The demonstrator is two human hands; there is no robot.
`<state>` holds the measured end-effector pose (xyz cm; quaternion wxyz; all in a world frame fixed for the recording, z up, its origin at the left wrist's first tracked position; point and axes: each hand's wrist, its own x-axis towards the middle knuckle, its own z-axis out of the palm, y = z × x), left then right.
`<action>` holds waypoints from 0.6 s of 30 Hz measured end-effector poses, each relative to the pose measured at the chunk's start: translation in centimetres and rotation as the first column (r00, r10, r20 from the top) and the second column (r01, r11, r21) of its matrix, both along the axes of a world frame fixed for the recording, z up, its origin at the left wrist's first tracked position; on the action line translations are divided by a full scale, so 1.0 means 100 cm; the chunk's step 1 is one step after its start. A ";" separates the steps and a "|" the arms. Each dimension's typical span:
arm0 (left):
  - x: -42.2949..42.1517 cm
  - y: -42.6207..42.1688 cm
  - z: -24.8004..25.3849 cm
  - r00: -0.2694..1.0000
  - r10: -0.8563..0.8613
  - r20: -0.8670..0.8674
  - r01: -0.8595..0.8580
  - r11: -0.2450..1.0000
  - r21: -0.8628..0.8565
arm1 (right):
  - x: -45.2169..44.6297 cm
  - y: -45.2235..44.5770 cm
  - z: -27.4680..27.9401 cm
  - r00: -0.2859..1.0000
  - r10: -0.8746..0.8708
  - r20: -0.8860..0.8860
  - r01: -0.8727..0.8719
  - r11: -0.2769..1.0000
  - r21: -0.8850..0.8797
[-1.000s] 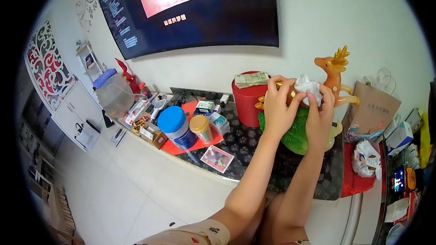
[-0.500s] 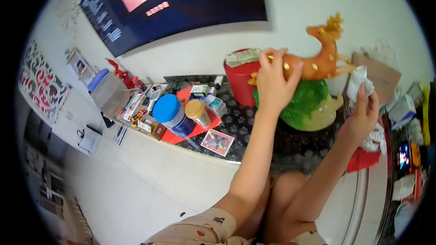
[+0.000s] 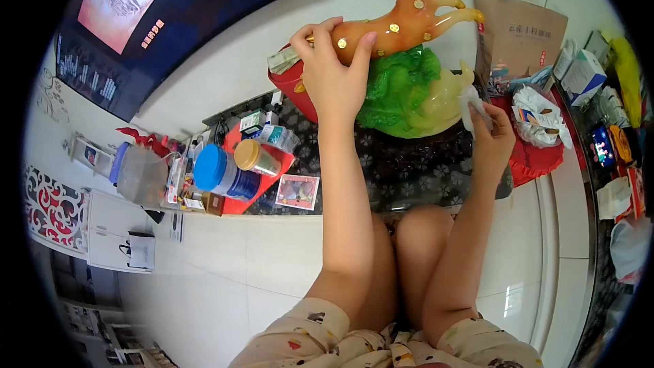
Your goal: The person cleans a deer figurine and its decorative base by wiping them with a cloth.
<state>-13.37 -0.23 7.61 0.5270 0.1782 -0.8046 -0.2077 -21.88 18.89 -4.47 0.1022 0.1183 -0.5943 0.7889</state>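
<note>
An orange deer figurine (image 3: pixel 392 17) with gold coin-like dots leaps above a green and cream cabbage-shaped base (image 3: pixel 402 92). My left hand (image 3: pixel 334 71) is wrapped over the deer's rear, thumb on its near side. In my right hand (image 3: pixel 494 138) a crumpled white tissue (image 3: pixel 469 103) is pinched between the fingers. The tissue is close to the cream end of the base; whether it touches, I cannot tell. Behind my left hand stands a red container (image 3: pixel 291 85), partly hidden, with folded paper (image 3: pixel 283 61) on top.
On the dark patterned cabinet top (image 3: pixel 340 184) stand a blue-lidded jar (image 3: pixel 218 170), a gold-lidded jar (image 3: pixel 257 158) and a framed card (image 3: pixel 298 192). To the right are a brown paper bag (image 3: pixel 521 37) and a white plastic bundle (image 3: pixel 540 117). A television (image 3: pixel 197 20) hangs behind.
My right hand with the tissue has gone from beside the deer's front legs down to the base's cream end. My left hand keeps its hold on the deer. The camera view has shifted.
</note>
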 end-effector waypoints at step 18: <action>0.001 -0.001 -0.001 0.995 0.090 0.051 -0.087 0.994 -0.064 | -0.001 -0.018 -0.024 0.995 0.043 -0.092 -0.025 0.981 0.190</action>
